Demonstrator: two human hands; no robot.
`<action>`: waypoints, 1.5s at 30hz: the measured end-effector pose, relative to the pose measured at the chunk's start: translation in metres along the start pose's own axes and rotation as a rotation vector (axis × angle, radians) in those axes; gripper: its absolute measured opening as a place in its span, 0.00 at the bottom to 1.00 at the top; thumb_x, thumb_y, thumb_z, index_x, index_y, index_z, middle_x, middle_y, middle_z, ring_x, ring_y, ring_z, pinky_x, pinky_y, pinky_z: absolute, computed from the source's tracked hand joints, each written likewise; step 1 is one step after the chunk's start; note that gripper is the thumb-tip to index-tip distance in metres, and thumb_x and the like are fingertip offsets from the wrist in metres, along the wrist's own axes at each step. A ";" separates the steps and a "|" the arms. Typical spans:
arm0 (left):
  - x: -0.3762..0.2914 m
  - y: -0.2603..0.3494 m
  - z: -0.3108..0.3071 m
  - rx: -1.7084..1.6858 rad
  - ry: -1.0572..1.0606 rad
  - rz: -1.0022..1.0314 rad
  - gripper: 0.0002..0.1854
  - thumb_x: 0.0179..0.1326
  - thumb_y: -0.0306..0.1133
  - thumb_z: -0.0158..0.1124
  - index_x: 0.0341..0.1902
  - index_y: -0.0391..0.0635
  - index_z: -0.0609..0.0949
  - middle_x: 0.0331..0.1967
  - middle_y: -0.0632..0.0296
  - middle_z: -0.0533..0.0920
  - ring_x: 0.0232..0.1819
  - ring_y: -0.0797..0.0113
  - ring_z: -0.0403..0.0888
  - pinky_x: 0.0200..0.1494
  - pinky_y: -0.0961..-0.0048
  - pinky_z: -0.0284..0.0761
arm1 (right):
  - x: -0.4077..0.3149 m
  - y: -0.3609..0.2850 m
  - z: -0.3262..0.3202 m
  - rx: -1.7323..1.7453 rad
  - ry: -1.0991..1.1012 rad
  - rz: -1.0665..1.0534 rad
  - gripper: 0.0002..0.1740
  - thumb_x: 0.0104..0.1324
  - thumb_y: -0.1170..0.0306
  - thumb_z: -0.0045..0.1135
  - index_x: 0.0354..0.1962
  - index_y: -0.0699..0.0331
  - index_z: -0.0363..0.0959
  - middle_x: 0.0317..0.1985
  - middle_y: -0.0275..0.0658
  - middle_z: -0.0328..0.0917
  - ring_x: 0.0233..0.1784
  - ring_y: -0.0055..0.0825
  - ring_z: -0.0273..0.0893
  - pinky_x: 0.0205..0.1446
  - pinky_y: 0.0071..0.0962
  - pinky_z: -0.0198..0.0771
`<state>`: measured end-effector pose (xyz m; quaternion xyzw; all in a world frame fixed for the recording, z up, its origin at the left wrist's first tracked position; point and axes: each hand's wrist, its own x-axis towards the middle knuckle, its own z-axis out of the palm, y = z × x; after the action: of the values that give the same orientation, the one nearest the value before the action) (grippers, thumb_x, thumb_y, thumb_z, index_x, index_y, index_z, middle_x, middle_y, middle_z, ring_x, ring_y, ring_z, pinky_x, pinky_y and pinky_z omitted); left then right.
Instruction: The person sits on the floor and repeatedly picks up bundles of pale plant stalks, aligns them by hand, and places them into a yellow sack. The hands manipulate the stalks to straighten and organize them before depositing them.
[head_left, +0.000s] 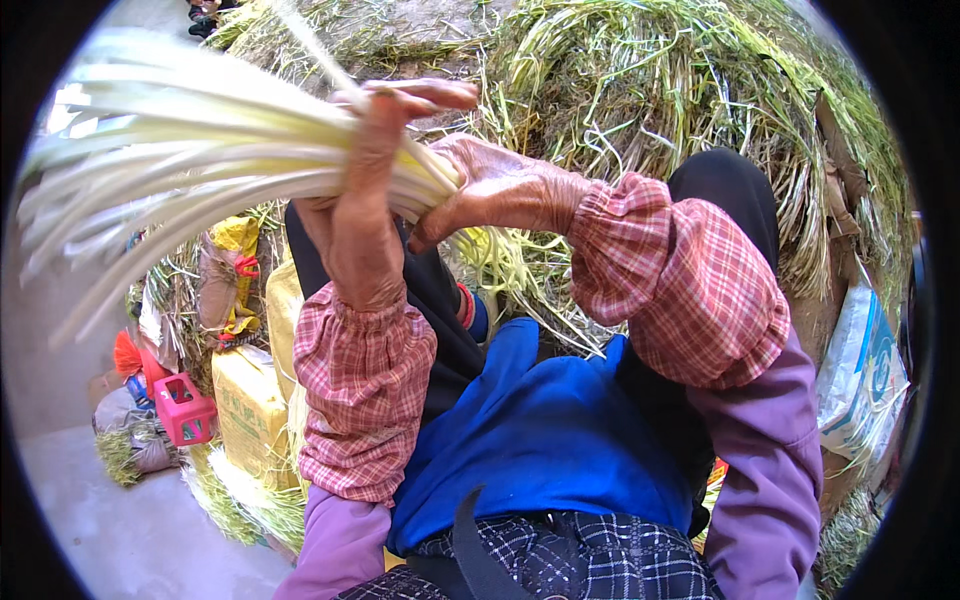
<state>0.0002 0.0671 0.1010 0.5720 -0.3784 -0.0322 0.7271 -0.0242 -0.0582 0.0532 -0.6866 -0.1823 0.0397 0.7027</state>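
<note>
A bundle of long, pale yellow-white plant stalks (225, 150) extends from my hands toward the upper left, its far ends fanned out and blurred. Near the gathered end, my left hand (367, 180) holds the bundle, with its upper fingers stretched out to the right. My right hand (495, 180) grips the right-hand end, thumb below and fingers behind the stalks. One thicker stalk (311, 45) slants up past the left fingers. Loose yellow-green leaves (495, 262) show beneath the right hand. A blue cloth (547, 442) covers my lap.
A large heap of green and dry stalks (637, 97) spreads ahead and to the right. At left are a pink plastic basket (184, 409), a yellow box with writing (251, 416) and tied stalks (247, 487). A white-blue package (859, 367) stands right. Another person (204, 16) appears far upper left.
</note>
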 end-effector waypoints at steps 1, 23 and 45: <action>-0.001 0.009 -0.003 -0.066 0.036 0.004 0.16 0.70 0.41 0.49 0.36 0.40 0.74 0.37 0.54 0.79 0.45 0.56 0.79 0.50 0.60 0.74 | 0.006 0.014 0.005 0.034 -0.038 -0.006 0.16 0.44 0.67 0.70 0.28 0.66 0.76 0.24 0.30 0.75 0.31 0.15 0.69 0.34 0.19 0.64; 0.028 0.096 -0.120 -0.258 0.129 0.411 0.17 0.71 0.40 0.44 0.28 0.45 0.72 0.17 0.71 0.61 0.20 0.75 0.58 0.29 0.73 0.58 | -0.075 0.072 -0.025 -0.994 0.068 0.245 0.23 0.48 0.55 0.66 0.34 0.64 0.77 0.27 0.43 0.76 0.34 0.36 0.75 0.38 0.35 0.68; 0.053 0.100 -0.106 -0.278 0.082 0.360 0.17 0.70 0.44 0.47 0.25 0.50 0.67 0.18 0.71 0.62 0.21 0.73 0.59 0.32 0.68 0.62 | -0.079 0.017 0.084 -0.892 -0.565 0.179 0.21 0.55 0.53 0.60 0.27 0.65 0.74 0.28 0.47 0.77 0.34 0.45 0.77 0.36 0.42 0.72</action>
<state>0.0615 0.1622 0.2073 0.3904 -0.4364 0.0692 0.8077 -0.1202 -0.0016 0.0195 -0.8940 -0.3041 0.2014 0.2601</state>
